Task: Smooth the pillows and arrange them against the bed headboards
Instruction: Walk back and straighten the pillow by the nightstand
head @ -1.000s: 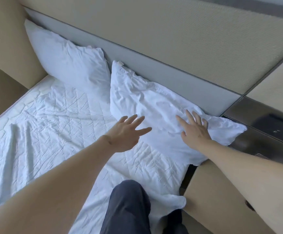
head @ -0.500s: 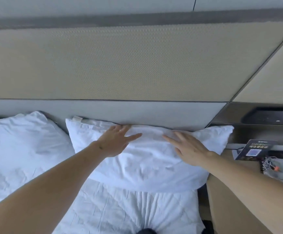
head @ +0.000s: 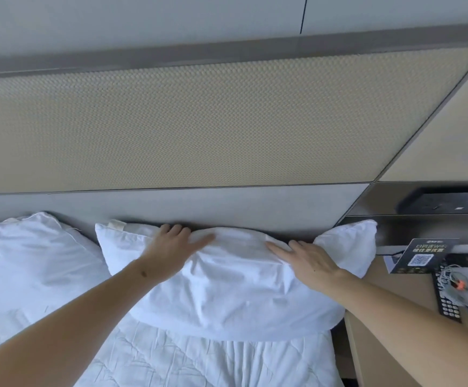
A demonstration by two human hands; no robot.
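Both hands, left hand (head: 171,247) and right hand (head: 308,261), press flat with straight fingers on the right pillow (head: 227,297) at the headboard (head: 227,205); smoothing outward likely comes next.

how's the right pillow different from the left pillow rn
The right pillow has both hands on it, left hand and right hand pressing flat near its top edge; the left pillow is untouched. The right pillow shows whole, one corner reaching over the nightstand; the left pillow is cut off by the frame. The right pillow is dented under the hands; the left pillow lies smoother. Both are white and sit against the headboard.
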